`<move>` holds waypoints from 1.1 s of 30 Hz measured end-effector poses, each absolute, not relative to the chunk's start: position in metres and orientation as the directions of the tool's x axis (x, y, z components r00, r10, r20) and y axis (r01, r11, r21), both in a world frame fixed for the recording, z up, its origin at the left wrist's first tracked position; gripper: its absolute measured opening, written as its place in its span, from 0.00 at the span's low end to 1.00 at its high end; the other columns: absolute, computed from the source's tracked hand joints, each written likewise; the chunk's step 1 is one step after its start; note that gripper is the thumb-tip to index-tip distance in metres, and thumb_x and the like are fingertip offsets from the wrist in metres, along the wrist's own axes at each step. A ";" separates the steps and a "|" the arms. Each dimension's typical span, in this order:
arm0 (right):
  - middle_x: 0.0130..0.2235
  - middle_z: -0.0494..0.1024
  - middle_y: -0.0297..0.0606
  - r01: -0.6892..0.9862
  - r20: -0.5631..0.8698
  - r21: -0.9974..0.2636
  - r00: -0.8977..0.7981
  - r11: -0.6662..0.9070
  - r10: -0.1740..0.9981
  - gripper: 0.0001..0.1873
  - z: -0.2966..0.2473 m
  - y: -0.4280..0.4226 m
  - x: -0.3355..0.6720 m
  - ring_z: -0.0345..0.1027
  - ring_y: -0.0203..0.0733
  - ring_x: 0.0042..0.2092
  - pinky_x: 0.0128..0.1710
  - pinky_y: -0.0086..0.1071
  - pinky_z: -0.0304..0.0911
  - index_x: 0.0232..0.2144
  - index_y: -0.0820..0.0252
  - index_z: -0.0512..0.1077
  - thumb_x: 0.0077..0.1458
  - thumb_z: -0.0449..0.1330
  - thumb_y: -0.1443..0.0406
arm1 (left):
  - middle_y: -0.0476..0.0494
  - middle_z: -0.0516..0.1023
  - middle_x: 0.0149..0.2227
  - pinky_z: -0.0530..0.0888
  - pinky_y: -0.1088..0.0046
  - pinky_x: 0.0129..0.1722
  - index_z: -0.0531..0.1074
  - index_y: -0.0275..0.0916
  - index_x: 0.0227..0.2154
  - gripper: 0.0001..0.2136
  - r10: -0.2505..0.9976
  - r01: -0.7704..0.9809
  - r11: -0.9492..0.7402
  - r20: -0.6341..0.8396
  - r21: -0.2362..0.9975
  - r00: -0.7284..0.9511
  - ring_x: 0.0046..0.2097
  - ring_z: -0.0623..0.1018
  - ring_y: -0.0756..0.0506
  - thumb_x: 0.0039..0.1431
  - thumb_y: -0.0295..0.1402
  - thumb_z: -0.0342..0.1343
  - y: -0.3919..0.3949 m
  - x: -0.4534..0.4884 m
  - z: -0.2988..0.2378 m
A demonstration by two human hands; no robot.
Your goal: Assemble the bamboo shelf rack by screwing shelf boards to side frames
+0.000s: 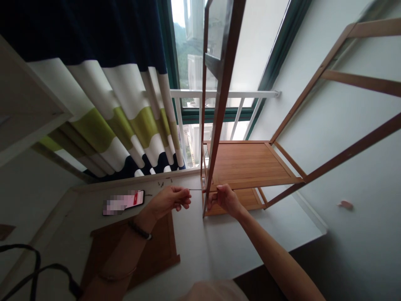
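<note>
White tabletop (200,246) beside the window (188,50). Near its far edge the left hand (171,200) pinches a thin metal rod (196,189), and the right hand (224,199) clasps the upright post (219,125) of the shelf frame (250,163). The rod lies level, long axis along that edge, tip at the post. Likely risk: the tall frame sways and the tip slips off.

The shelf frame (247,163) is set on the ledge (203,246) before the window (188,54), with phone (125,202) and panel (159,246) laid to its left.

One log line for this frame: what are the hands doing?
left hand: holds thin tool to post | right hand: grips post | table: phone, panel, screws
</note>
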State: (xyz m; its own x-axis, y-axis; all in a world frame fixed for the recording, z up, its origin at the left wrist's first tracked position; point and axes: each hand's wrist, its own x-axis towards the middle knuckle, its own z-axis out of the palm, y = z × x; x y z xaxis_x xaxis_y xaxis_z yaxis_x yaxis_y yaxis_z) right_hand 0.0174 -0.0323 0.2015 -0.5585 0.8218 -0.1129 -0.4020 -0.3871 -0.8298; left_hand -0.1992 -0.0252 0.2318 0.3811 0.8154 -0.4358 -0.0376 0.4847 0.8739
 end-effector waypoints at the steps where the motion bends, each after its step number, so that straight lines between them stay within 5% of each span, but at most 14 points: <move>1: 0.19 0.74 0.41 -0.395 -0.113 -0.836 -0.556 -0.381 0.823 0.24 0.202 -0.032 0.017 0.68 0.43 0.22 0.28 0.38 0.63 0.30 0.69 0.72 0.49 0.43 0.56 | 0.40 0.77 0.23 0.64 0.81 0.17 0.74 0.30 0.23 0.15 0.804 -0.029 0.494 -0.444 0.869 0.395 0.24 0.76 0.49 0.41 0.39 0.66 -0.023 -0.201 0.232; 6: 0.19 0.74 0.41 -0.381 -0.121 -0.844 -0.550 -0.377 0.827 0.24 0.201 -0.032 0.017 0.68 0.43 0.22 0.28 0.38 0.62 0.29 0.68 0.71 0.48 0.44 0.54 | 0.39 0.80 0.33 0.73 0.75 0.29 0.77 0.35 0.30 0.11 0.853 -0.014 0.371 -0.335 0.928 0.399 0.34 0.78 0.46 0.43 0.35 0.66 -0.016 -0.203 0.246; 10: 0.19 0.74 0.42 -0.406 -0.111 -0.829 -0.555 -0.385 0.825 0.23 0.200 -0.032 0.017 0.68 0.44 0.22 0.28 0.37 0.62 0.29 0.68 0.71 0.47 0.44 0.55 | 0.40 0.78 0.40 0.75 0.69 0.37 0.79 0.38 0.32 0.10 0.942 0.133 -0.030 -0.017 0.991 0.334 0.40 0.76 0.44 0.45 0.34 0.64 -0.023 -0.199 0.259; 14: 0.19 0.74 0.41 -0.403 -0.116 -0.830 -0.553 -0.386 0.825 0.24 0.201 -0.033 0.017 0.68 0.44 0.22 0.28 0.37 0.62 0.30 0.68 0.71 0.49 0.44 0.55 | 0.44 0.76 0.35 0.74 0.68 0.40 0.79 0.44 0.31 0.06 0.874 0.314 -0.485 0.444 0.816 0.198 0.38 0.74 0.46 0.48 0.34 0.62 -0.037 -0.197 0.251; 17: 0.19 0.74 0.41 -0.392 -0.121 -0.837 -0.549 -0.382 0.827 0.25 0.201 -0.033 0.018 0.68 0.44 0.22 0.28 0.38 0.62 0.30 0.68 0.72 0.50 0.43 0.55 | 0.45 0.76 0.34 0.75 0.69 0.37 0.79 0.46 0.32 0.06 0.818 0.406 -0.565 0.553 0.718 0.159 0.36 0.75 0.47 0.50 0.33 0.60 -0.048 -0.197 0.236; 22: 0.18 0.73 0.41 -0.406 -0.117 -0.830 -0.544 -0.382 0.831 0.24 0.198 -0.033 0.018 0.68 0.44 0.22 0.28 0.37 0.62 0.30 0.68 0.72 0.48 0.44 0.56 | 0.44 0.79 0.32 0.76 0.71 0.32 0.78 0.43 0.37 0.09 0.869 0.292 -0.495 0.471 0.818 0.153 0.30 0.77 0.49 0.53 0.32 0.58 -0.063 -0.192 0.215; 28: 0.19 0.74 0.41 -0.414 -0.129 -0.822 -0.532 -0.390 0.837 0.22 0.197 -0.032 0.018 0.68 0.44 0.22 0.27 0.36 0.61 0.29 0.67 0.71 0.49 0.44 0.56 | 0.39 0.81 0.32 0.76 0.65 0.35 0.77 0.34 0.37 0.16 0.992 -0.065 -0.115 0.118 0.991 0.041 0.32 0.79 0.44 0.49 0.41 0.60 -0.064 -0.181 0.215; 33: 0.18 0.73 0.41 -0.407 -0.116 -0.833 -0.533 -0.374 0.838 0.23 0.198 -0.032 0.018 0.67 0.44 0.22 0.27 0.37 0.62 0.29 0.68 0.71 0.49 0.44 0.55 | 0.39 0.81 0.32 0.75 0.66 0.33 0.77 0.34 0.35 0.15 0.989 -0.008 -0.005 0.006 1.000 0.149 0.31 0.79 0.44 0.47 0.40 0.62 -0.055 -0.187 0.227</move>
